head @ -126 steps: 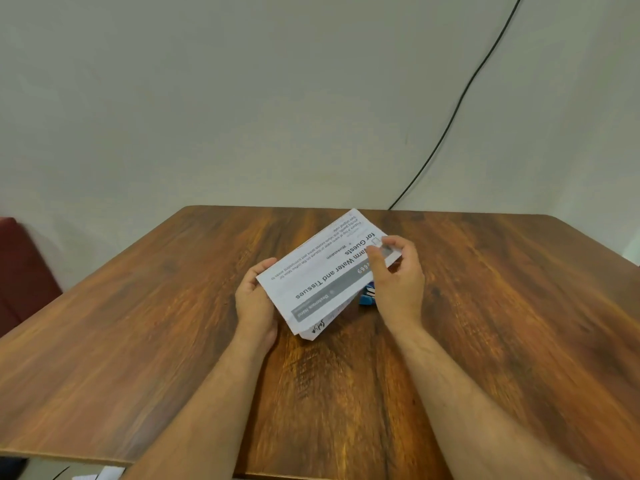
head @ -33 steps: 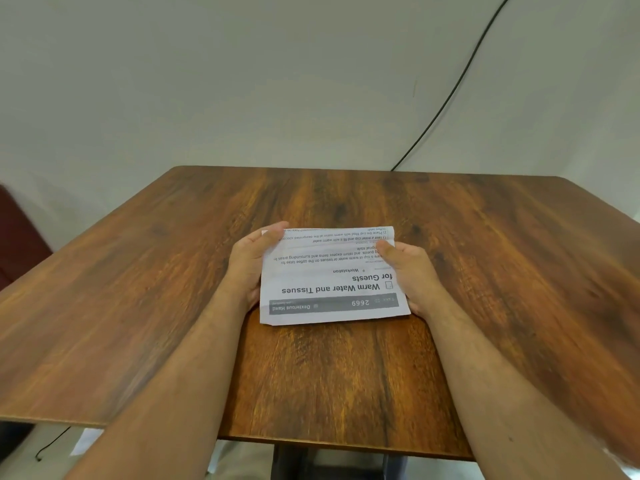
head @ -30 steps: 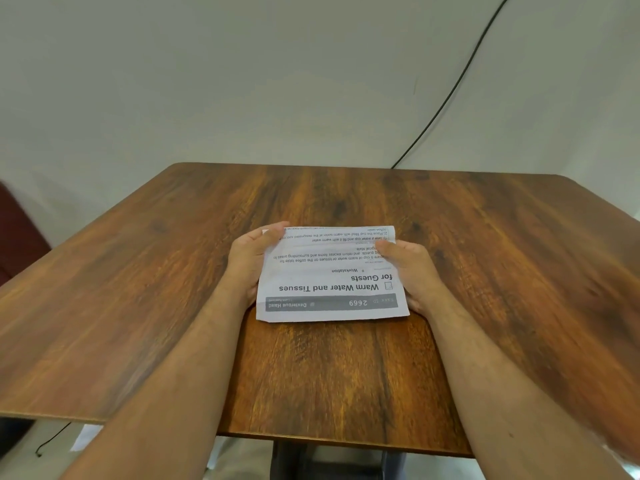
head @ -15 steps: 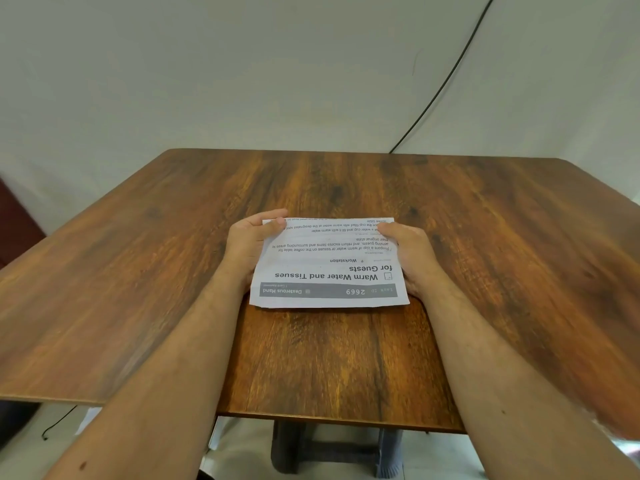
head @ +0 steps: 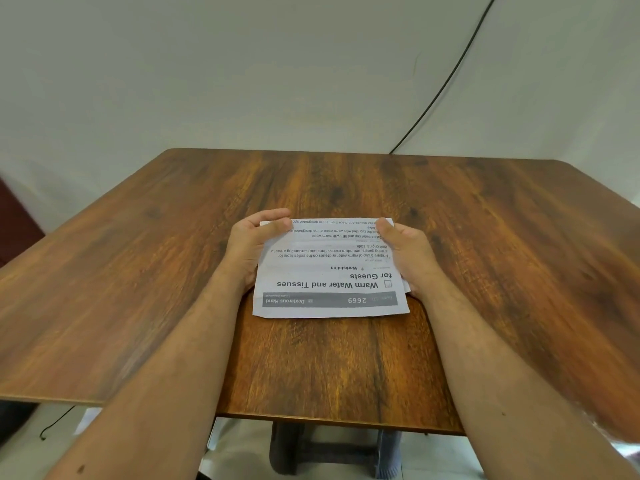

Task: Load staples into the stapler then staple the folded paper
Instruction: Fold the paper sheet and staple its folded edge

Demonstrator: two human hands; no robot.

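A folded white printed paper (head: pixel 329 268) lies flat on the wooden table (head: pixel 138 289), its text upside down to me. My left hand (head: pixel 249 247) holds its left edge, thumb on top near the far corner and fingers curled behind that edge. My right hand (head: pixel 405 254) holds the right edge, thumb on the far right corner. The stapler and the staples are out of sight; they may be hidden under the paper or hands.
A black cable (head: pixel 446 77) runs down the pale wall to the table's far edge. The table's near edge is close to my forearms, with the floor and table leg (head: pixel 294 448) below. Something dark red (head: pixel 17 220) stands at the far left.
The paper was held tilted in the air with a blue object beneath it; now it lies flat and square on the table, both hands at its side edges. Over the last second, little hand movement.
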